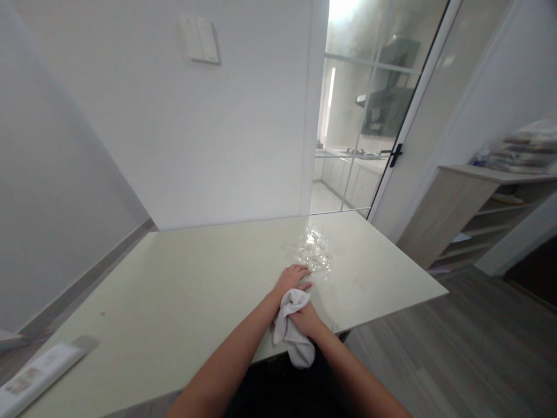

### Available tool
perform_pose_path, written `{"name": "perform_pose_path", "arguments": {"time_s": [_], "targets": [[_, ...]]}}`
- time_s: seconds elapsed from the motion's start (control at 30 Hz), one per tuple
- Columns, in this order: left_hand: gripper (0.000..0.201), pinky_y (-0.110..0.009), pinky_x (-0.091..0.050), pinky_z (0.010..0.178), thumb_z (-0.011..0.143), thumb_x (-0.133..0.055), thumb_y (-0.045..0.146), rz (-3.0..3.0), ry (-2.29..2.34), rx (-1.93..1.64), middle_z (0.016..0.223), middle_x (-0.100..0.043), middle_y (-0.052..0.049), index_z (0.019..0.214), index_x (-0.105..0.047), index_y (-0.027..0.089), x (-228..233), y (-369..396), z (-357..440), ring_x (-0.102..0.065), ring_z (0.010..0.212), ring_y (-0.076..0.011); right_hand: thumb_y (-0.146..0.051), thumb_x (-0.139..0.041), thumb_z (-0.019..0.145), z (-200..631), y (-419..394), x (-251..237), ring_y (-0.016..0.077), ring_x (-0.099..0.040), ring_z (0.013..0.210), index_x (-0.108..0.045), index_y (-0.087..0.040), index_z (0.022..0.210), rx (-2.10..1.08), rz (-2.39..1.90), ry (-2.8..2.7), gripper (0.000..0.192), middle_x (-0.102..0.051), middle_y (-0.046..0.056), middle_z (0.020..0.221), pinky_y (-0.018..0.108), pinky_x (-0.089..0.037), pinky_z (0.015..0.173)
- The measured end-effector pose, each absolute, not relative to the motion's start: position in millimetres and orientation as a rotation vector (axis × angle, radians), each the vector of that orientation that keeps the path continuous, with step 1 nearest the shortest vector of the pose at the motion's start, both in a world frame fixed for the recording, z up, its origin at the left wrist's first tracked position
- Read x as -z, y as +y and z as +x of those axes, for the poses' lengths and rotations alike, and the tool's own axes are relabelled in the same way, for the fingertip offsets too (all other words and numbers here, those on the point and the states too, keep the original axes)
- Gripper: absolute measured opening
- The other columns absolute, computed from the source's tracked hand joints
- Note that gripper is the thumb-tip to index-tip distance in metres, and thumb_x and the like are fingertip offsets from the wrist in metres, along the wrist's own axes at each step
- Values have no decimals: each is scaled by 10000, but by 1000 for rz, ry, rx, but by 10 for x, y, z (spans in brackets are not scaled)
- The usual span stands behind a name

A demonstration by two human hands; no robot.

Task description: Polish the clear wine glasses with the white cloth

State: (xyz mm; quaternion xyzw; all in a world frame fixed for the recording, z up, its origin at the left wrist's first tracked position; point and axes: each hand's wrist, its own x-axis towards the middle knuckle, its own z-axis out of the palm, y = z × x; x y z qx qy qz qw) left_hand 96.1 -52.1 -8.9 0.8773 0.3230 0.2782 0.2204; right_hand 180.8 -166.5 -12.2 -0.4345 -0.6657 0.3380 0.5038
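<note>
My left hand (292, 277) lies flat, palm down, on the cream table (183, 278), its fingers right at the edge of a wet, shiny patch (314, 251). Just behind it, near the table's front edge, my right hand (307, 319) grips a white cloth (292, 331). Part of the cloth bunches over the hand and the rest hangs down past the table edge.
A flat white box (37, 371) lies at the table's near left corner. The table stands against a white wall with a light switch (201, 39). A glass door (369, 110) to a kitchen is behind, and a wooden shelf unit (478, 209) stands on the right.
</note>
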Motion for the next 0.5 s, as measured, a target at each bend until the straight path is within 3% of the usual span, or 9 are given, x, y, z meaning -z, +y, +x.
{"name": "perform_pose_path", "arguments": {"time_s": [0.33,0.43,0.5], "targets": [[130,-424,-442,978,843,-630,300,2094,1148,-1227,975,-681,-79,910,-695,208,21,-474,806,-600,997,-246,-188,-547,783,1792,-1668,120,207,-647,936,-678,-217,930,-821,-1022,-1524,199,-715,50,974,375,-503,950],[187,-442,-424,1008,866,-596,367,2154,1192,-1240,996,-688,-90,926,-695,220,-33,-362,424,-593,1038,-267,-244,-569,830,1793,-1696,127,230,-642,1035,-668,-222,1094,-771,-1050,-1529,283,-713,68,1045,402,-471,1015],[286,-451,-407,1034,863,-595,433,2237,1332,-1111,1062,-691,-122,997,-705,206,-69,-281,42,-584,1102,-296,-277,-613,819,1783,-1724,130,258,-611,1137,-593,-203,1265,-720,-1103,-1549,453,-673,113,1196,438,-429,1069]]}}
